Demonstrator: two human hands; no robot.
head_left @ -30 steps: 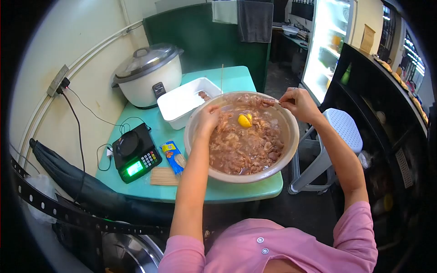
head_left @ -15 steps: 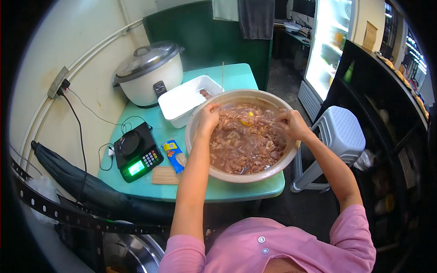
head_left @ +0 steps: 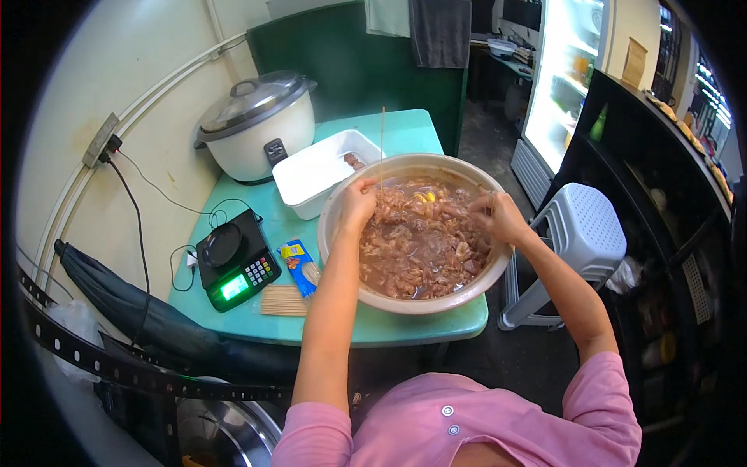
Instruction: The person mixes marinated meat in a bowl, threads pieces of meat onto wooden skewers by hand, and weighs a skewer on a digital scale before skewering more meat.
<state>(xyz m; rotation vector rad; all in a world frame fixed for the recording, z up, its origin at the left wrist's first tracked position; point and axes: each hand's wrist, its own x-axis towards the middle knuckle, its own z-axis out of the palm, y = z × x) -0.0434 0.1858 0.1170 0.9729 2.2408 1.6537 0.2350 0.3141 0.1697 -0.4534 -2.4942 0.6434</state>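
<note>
A wide basin [head_left: 424, 306] holds sliced raw meat [head_left: 420, 249] in murky brownish liquid, with a bit of yellow fruit, perhaps citrus, near its far side. At the basin's left rim, my left hand [head_left: 359, 204] is closed on a thin wooden skewer [head_left: 382, 148] that points upward. My right hand [head_left: 500, 216] is over the right side of the basin, its fingers curled down and pinched on a piece of meat; the fingertips are partly hidden. Behind the basin, a white rectangular tub [head_left: 311, 175] has a few pieces of meat at its right end.
On the green table [head_left: 389, 333] are a digital scale [head_left: 237, 261], a blue packet [head_left: 299, 265], a bundle of skewers [head_left: 282, 300] and a large rice cooker [head_left: 261, 124]. Grey plastic stools [head_left: 583, 226] stand at the right, near a black shelf and a lit fridge [head_left: 556, 86].
My right fingers have shifted slightly within the right side of the basin, and the meat around the yellow piece has moved. My left hand still holds the skewer upright.
</note>
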